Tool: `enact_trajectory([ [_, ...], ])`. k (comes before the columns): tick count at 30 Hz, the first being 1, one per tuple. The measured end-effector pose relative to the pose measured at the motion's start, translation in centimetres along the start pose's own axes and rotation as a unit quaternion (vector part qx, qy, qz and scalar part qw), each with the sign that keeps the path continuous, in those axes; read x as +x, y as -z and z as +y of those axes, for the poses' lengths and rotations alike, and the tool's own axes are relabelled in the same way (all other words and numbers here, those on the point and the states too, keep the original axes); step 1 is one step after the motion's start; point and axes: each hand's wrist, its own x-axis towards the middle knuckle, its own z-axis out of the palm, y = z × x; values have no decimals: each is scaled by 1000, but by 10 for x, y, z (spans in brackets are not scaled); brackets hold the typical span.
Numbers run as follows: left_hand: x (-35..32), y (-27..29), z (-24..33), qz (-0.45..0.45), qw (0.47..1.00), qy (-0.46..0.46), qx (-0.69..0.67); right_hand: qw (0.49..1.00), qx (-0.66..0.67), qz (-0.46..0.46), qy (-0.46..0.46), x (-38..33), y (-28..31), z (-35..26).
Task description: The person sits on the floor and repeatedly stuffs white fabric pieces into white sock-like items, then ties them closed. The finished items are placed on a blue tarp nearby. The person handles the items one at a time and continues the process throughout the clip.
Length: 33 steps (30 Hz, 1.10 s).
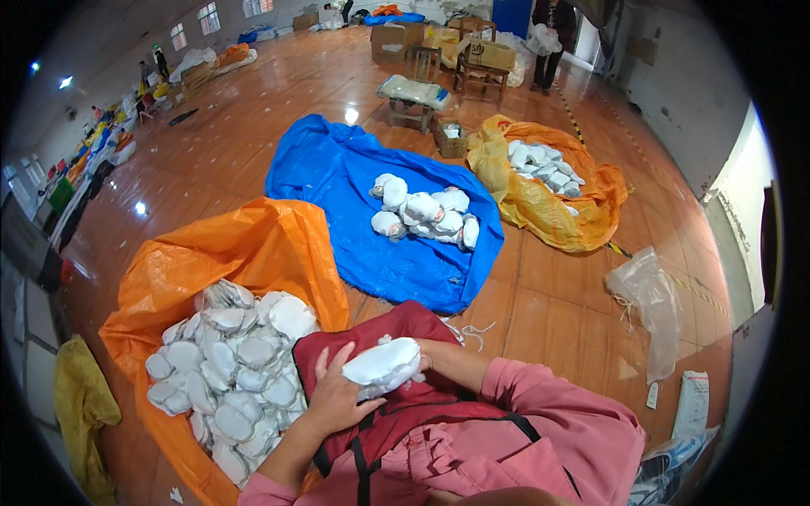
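Note:
Above my lap, over a dark red apron, I hold a thick white oval bundle that looks like stacked soft pads. My left hand grips its left end, thumb along the lower side and fingers up behind it. At the other end, my right hand has hold of it; most of its fingers are hidden behind the white bundle. An open orange sack to my left is heaped with similar white oval pads. Ahead, a blue sheet or sack bears several white bundles.
A yellow-orange sack with white pieces lies ahead right. Beyond stand a small stool, chairs and cartons. A clear plastic bag lies at right, a mustard cloth at left. A person stands far off, holding something white.

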Motion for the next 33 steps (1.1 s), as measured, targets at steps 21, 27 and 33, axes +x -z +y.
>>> enact_trajectory([
  [21,14,-17,-6,54,986,16,-157,868,-459,-8,190,31,-5,18],
  [27,-4,-2,-8,4,968,115,-222,972,-218,35,86,30,-24,23],
  [33,-31,-5,-12,-63,840,180,-508,985,-159,60,-13,51,4,58],
])
